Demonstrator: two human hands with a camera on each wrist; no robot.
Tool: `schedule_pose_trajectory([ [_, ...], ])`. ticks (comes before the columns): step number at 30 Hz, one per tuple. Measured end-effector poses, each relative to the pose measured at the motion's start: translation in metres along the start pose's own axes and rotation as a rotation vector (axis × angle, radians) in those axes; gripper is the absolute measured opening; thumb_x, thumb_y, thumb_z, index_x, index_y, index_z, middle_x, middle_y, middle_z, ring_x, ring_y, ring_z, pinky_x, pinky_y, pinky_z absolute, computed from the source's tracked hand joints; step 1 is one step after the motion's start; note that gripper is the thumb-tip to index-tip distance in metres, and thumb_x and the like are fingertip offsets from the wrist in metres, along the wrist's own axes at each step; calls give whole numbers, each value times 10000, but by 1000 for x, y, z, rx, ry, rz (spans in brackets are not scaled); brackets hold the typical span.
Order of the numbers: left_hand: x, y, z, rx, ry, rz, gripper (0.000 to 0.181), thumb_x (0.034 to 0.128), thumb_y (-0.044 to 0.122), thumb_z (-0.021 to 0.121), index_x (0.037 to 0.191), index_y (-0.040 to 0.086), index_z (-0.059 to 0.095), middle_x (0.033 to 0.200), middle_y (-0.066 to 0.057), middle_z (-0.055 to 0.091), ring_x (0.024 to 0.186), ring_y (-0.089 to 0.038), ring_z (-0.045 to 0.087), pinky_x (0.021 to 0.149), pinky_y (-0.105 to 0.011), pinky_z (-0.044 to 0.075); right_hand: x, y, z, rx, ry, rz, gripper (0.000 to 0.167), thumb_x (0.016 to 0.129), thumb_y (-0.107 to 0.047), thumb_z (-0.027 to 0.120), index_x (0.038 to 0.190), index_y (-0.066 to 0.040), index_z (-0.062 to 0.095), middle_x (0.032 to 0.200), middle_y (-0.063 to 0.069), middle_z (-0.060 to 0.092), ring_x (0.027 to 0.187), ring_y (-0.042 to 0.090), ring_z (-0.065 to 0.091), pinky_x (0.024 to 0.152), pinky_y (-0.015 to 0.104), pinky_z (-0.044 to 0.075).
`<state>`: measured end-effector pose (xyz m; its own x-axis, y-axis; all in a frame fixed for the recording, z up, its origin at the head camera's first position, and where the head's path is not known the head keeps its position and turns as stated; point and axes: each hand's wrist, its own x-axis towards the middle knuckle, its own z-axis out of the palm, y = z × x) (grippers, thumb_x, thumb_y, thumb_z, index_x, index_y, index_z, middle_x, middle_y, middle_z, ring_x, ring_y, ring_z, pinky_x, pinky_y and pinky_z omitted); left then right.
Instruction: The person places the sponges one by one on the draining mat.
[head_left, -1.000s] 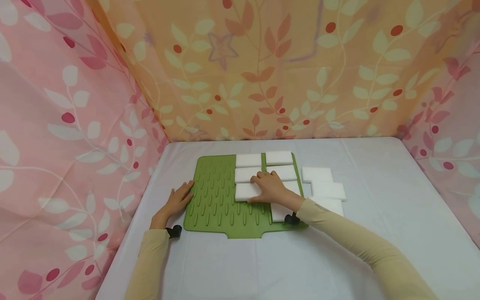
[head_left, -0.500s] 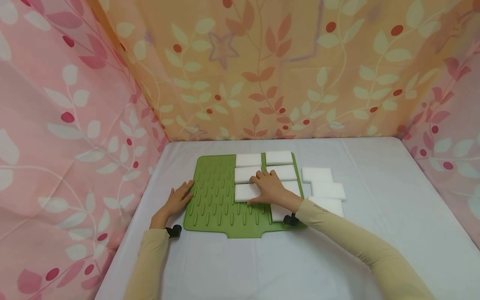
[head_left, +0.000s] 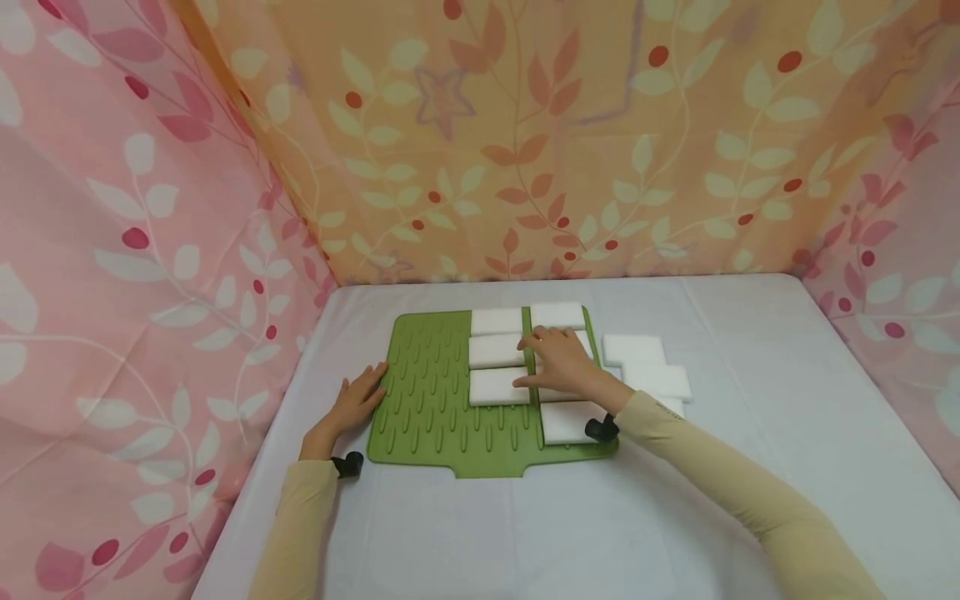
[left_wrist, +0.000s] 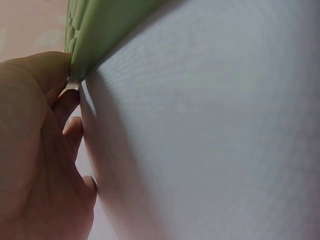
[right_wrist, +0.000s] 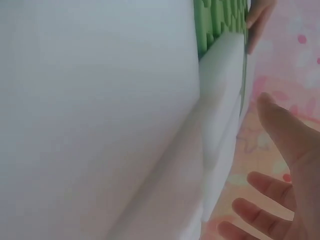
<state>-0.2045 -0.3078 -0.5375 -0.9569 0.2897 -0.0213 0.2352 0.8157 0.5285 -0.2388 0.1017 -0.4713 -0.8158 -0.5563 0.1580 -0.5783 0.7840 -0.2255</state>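
Note:
A green drying mat [head_left: 427,400] with raised ridges lies on the table. White sponge blocks lie on it in two columns; the left column's front sponge block [head_left: 495,387] is nearest the right fingertips. My right hand [head_left: 562,364] is over the right column with fingers spread and nothing held, partly hiding the sponge blocks beneath. In the right wrist view the right hand's fingers [right_wrist: 270,190] stand apart, off the sponge blocks. My left hand [head_left: 358,404] rests at the mat's left edge with extended fingers. The left wrist view has the left thumb [left_wrist: 50,70] touching that edge.
Several loose sponge blocks, including an overlapping sponge block [head_left: 656,382], lie right of the mat. A white cloth covers the table [head_left: 450,533]. Floral fabric [head_left: 480,167] hangs behind and on both sides.
My right hand has come off the left column's front sponge block and shifted right, leaving more of that block showing. My left hand has stayed at the mat's edge.

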Motion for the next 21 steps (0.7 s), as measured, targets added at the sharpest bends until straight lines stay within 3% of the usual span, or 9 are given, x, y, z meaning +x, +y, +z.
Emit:
schedule_pose_trajectory([
  [10, 0, 2, 0, 2, 1, 18, 544, 988, 217, 438, 1467, 46, 245, 1492, -191, 263, 1389, -391, 172, 1047, -664, -7, -7, 21, -10, 27, 52, 39, 608, 701, -574, 720, 1150, -175, 627, 1078, 51, 558, 929, 258, 538, 806, 453, 356],
  [21, -1, 0, 1, 0, -7, 3, 552, 991, 244, 434, 1474, 65, 236, 1499, -184, 256, 1395, -380, 164, 1050, -659, -12, -14, 49, -22, 18, 68, 116, 648, 713, -623, 677, 1182, -179, 614, 1136, 71, 543, 991, 279, 499, 817, 460, 371],
])
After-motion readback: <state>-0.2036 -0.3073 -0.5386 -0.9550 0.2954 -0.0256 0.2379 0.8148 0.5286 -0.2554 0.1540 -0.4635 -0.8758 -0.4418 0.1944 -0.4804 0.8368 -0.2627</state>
